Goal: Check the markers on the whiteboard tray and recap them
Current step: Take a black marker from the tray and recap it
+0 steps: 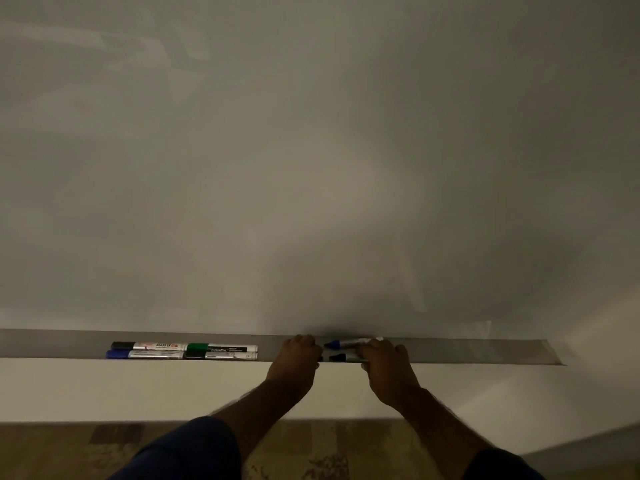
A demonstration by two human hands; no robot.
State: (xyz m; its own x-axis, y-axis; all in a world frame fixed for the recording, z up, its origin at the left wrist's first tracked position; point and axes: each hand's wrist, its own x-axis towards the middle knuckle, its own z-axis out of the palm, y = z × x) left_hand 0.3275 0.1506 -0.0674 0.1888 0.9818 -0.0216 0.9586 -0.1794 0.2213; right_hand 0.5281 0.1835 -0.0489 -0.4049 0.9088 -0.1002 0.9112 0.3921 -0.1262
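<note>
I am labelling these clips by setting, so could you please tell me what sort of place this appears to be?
Probably a classroom or meeting room, though little of it shows. A large wiped whiteboard fills the view, a long metal tray runs along its bottom edge, and capped markers lie in the tray.

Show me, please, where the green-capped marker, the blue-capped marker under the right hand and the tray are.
green-capped marker [197, 347]: head view, on its green cap.
blue-capped marker [333, 344]: head view, on its blue cap.
tray [485, 351]: head view, on its bare floor.
</note>
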